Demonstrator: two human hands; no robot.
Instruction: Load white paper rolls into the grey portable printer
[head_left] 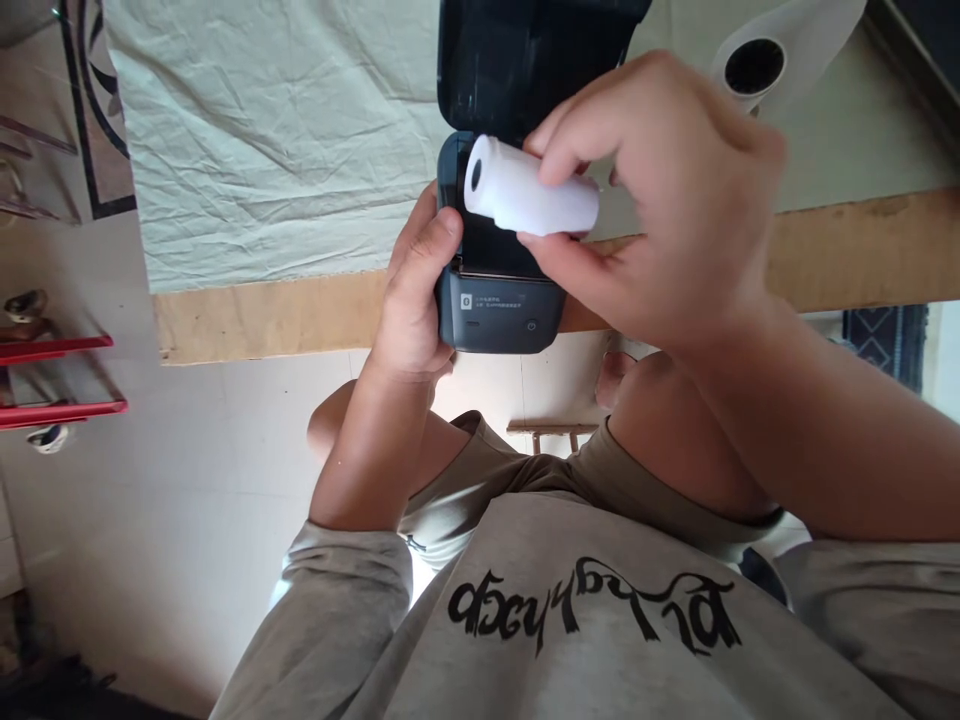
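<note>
My left hand [420,280] grips the left side of a dark portable label printer [499,318], its thumb on the rim. The printer's black lid [525,60] is swung up and away, so the paper bay is exposed. Between the thumb and fingers of my right hand [667,200] is a small white paper roll [532,188]. The roll sits tilted over the bay, its dark hollow core facing left. Whether it touches the bay's inside cannot be made out.
A pale green cloth [277,140] covers the table, with a bare wooden edge [300,320] along the front. At the back right lies a larger white roll [795,50] with a dark core. A dark object [922,60] fills the far right corner. Red-framed furniture [60,380] stands on the left.
</note>
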